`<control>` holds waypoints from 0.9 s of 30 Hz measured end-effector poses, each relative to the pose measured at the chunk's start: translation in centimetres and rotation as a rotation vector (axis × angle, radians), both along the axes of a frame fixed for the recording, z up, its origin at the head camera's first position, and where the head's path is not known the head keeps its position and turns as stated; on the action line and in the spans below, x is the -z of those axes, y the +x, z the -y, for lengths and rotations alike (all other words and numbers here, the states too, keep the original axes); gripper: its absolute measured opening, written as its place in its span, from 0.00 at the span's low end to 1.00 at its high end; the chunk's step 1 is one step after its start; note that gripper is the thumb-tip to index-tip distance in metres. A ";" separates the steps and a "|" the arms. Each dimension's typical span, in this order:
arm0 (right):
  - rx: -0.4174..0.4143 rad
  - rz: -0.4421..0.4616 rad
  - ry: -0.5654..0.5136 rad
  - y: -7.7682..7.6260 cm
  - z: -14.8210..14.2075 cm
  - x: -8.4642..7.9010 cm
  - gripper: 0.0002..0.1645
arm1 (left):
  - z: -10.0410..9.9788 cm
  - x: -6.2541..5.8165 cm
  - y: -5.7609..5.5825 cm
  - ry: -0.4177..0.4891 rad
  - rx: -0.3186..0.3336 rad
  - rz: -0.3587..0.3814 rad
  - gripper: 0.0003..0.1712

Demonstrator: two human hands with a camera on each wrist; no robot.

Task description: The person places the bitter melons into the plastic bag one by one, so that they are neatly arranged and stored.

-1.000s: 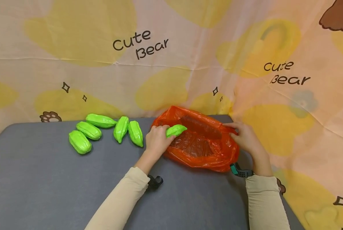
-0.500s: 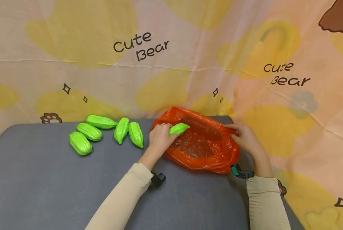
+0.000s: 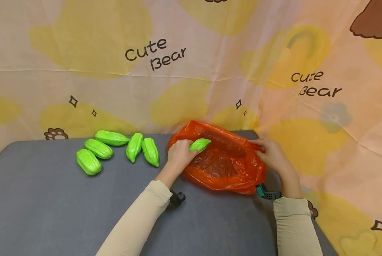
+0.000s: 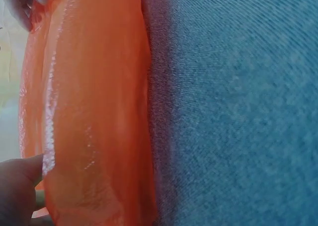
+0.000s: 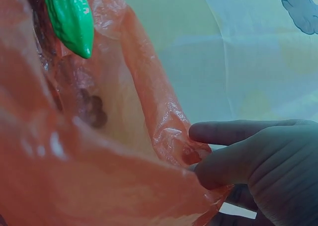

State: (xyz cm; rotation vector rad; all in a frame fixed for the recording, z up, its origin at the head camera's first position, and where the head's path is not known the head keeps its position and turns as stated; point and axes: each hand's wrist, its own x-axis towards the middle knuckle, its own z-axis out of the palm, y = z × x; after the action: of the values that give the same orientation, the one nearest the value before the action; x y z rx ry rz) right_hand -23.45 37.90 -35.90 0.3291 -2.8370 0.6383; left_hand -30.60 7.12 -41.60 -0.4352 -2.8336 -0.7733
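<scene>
While the left hand (image 3: 179, 155) curls its fingers round a green vegetable (image 3: 199, 144) over the open mouth of the orange bag (image 3: 224, 163) on the grey table (image 3: 50, 202), the right hand (image 3: 272, 153) pinches the bag's far rim; five more vegetables (image 3: 114, 149) lie to the left.

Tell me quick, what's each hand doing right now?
Left hand: closed, holding a green vegetable over the mouth of the orange bag.
Right hand: closed, pinching the bag's rim.
</scene>
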 end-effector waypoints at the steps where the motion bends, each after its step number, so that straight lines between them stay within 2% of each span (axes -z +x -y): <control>1: -0.001 0.000 -0.002 0.0 0.0 0.0 0.24 | 0.0 0.0 0.0 -0.001 -0.003 0.004 0.18; 10: 0.000 -0.012 -0.010 0.1 0.1 -0.1 0.24 | -0.2 0.8 0.1 0.006 -0.032 0.073 0.17; 21: 0.005 -0.008 -0.014 0.1 0.0 0.0 0.24 | -0.1 1.1 0.4 0.005 -0.040 0.069 0.21; 27: 0.018 0.002 -0.011 0.2 0.0 -0.2 0.25 | 0.1 0.8 0.7 0.003 -0.016 0.083 0.28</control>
State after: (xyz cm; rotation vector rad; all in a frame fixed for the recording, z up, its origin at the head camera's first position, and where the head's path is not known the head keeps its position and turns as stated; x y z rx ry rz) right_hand -23.25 37.90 -35.68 0.3015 -2.8335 0.6506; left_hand -29.94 7.06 -42.42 -0.3876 -2.9076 -0.8111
